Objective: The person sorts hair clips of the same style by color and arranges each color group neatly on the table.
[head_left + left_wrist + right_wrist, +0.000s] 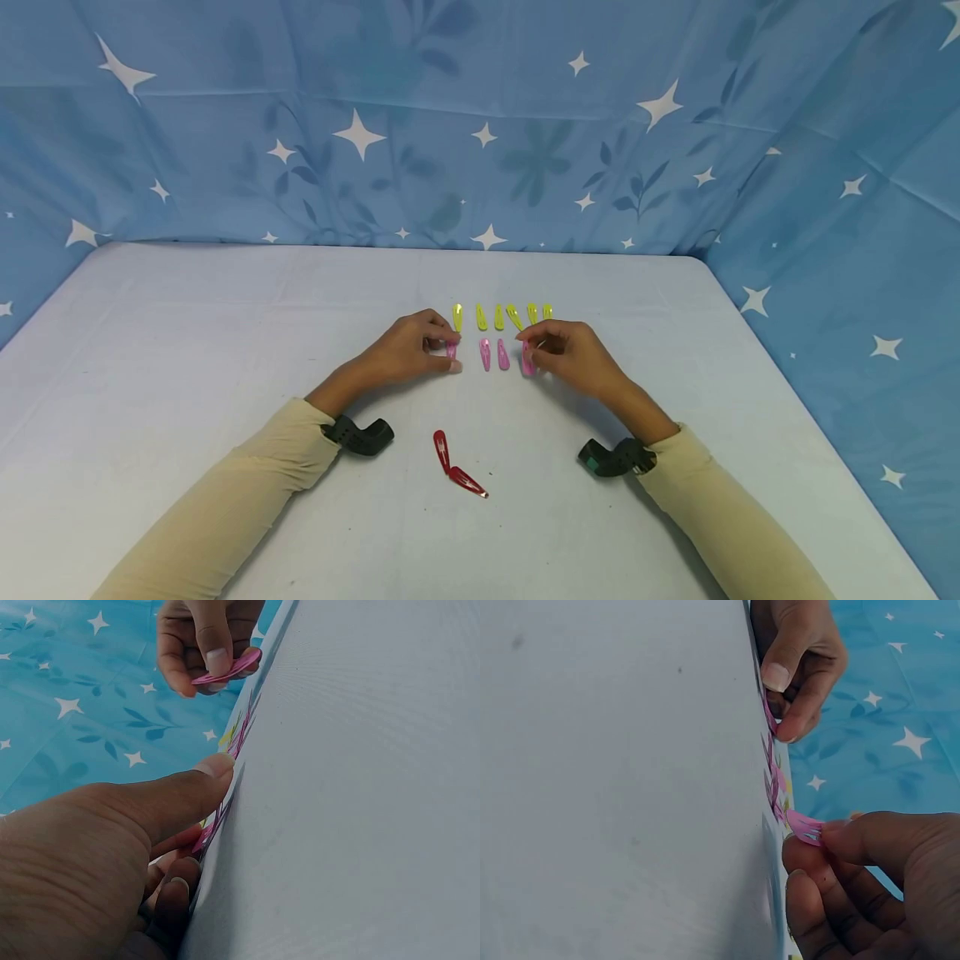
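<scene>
Between the thumb and fingers of my left hand is a pink snap hair clip, gripped by its ends close over the white table. My right hand pinches another pink hair clip between thumb and fingertips; the left wrist view shows this clip raised off the surface. Two more pink hair clips, one beside the other, lie side by side between my hands. Just beyond them runs a row of several yellow hair clips.
Nearer to me on the white table lie two red hair clips, an upper one and a lower one, end to end at an angle. A blue curtain with white stars hangs behind the table and along its right side.
</scene>
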The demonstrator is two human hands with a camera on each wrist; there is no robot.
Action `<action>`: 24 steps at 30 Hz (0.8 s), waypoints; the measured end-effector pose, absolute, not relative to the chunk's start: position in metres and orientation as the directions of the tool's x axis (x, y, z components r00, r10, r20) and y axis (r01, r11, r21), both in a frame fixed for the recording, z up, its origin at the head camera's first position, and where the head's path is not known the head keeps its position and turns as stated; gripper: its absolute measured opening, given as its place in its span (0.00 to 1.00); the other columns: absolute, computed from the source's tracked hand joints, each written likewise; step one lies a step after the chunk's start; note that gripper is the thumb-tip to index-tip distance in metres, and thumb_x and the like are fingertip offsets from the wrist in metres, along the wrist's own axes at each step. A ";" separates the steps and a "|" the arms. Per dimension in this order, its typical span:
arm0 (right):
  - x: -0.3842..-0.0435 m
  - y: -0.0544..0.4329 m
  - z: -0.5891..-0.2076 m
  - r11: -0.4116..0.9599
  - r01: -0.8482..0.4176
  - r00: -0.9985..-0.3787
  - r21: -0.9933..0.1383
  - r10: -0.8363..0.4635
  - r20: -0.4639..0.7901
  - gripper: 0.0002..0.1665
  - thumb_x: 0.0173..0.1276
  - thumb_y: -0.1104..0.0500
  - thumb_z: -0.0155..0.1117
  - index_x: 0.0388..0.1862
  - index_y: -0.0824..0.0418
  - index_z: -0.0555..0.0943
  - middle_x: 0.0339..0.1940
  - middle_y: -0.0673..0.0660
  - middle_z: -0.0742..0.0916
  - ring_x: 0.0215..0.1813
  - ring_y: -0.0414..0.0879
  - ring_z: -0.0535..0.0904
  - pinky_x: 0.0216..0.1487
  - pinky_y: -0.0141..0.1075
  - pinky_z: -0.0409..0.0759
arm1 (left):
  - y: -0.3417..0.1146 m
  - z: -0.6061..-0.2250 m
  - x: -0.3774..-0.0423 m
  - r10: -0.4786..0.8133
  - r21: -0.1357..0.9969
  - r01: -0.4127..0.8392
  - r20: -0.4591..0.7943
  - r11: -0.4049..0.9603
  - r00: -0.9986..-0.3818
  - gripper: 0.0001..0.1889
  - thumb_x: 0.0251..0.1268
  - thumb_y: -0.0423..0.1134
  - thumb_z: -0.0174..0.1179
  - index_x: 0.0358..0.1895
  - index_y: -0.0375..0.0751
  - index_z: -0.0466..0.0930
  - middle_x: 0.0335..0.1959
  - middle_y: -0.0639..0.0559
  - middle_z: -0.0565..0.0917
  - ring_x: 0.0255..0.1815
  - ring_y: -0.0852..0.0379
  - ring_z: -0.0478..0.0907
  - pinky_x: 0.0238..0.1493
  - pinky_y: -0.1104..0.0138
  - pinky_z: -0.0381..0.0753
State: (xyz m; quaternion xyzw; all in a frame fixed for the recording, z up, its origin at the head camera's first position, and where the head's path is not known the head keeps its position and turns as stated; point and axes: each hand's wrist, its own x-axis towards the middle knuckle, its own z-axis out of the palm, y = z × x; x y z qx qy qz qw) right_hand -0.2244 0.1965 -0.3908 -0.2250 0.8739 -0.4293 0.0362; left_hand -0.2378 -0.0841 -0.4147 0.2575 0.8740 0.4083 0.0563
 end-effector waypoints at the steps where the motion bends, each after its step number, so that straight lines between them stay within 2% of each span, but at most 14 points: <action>1: -0.226 0.197 -0.393 0.534 -0.368 -0.894 -0.761 -0.427 0.132 0.13 0.63 0.71 0.66 0.47 0.66 0.85 0.36 0.55 0.85 0.31 0.47 0.79 0.31 0.32 0.77 | -0.084 -0.415 -0.238 0.496 0.743 0.403 0.110 0.535 -0.861 0.21 0.54 0.42 0.73 0.51 0.38 0.86 0.48 0.49 0.77 0.43 0.54 0.74 0.44 0.63 0.76; 13: -0.236 0.190 -0.393 0.630 -0.269 -0.925 -0.728 -0.379 0.014 0.12 0.64 0.67 0.67 0.47 0.63 0.85 0.34 0.55 0.83 0.32 0.48 0.79 0.32 0.37 0.79 | -0.084 -0.415 -0.239 0.494 0.750 0.388 0.094 0.536 -0.864 0.21 0.54 0.42 0.73 0.52 0.38 0.85 0.48 0.49 0.76 0.43 0.54 0.74 0.44 0.63 0.76; 24: -0.238 0.186 -0.392 0.700 -0.252 -0.935 -0.669 -0.355 -0.019 0.13 0.64 0.65 0.67 0.48 0.63 0.86 0.34 0.54 0.83 0.34 0.48 0.77 0.36 0.37 0.76 | -0.084 -0.415 -0.239 0.484 0.753 0.375 0.086 0.540 -0.871 0.21 0.54 0.42 0.73 0.51 0.39 0.86 0.47 0.50 0.76 0.43 0.54 0.73 0.44 0.63 0.76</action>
